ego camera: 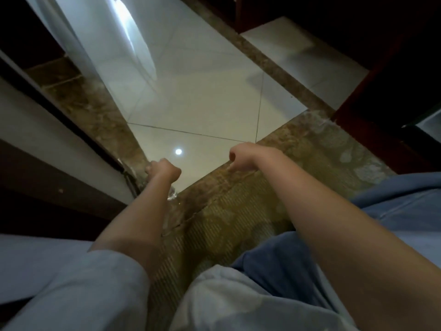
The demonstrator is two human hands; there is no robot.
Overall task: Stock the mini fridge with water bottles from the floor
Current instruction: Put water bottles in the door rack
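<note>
So you're looking straight down, and both your bare forearms are reaching out over the floor. Your left hand (164, 172) is curling into a fist round one clear plastic water bottle (172, 195). It's see-through and blurry, so only a crinkly glint is showing under your wrist and a bit more past your knuckles, right by the corner where the brown stone is meeting the white tiles. Your right hand (241, 156) is hanging over the near edge of the tiles with its fingers curled under; can't tell if they're pinching anything. That's just one bottle showing.

Floor-wise, the glossy white tiles (202, 96) are bouncing back one small round light spot (178, 151). A mottled brown marble border (78, 96) is framing them, and a ribbed, striped olive mat (214, 223) is lying under your arms. A soft grey-blue sleeve (95, 290) is bunching at your left elbow.
</note>
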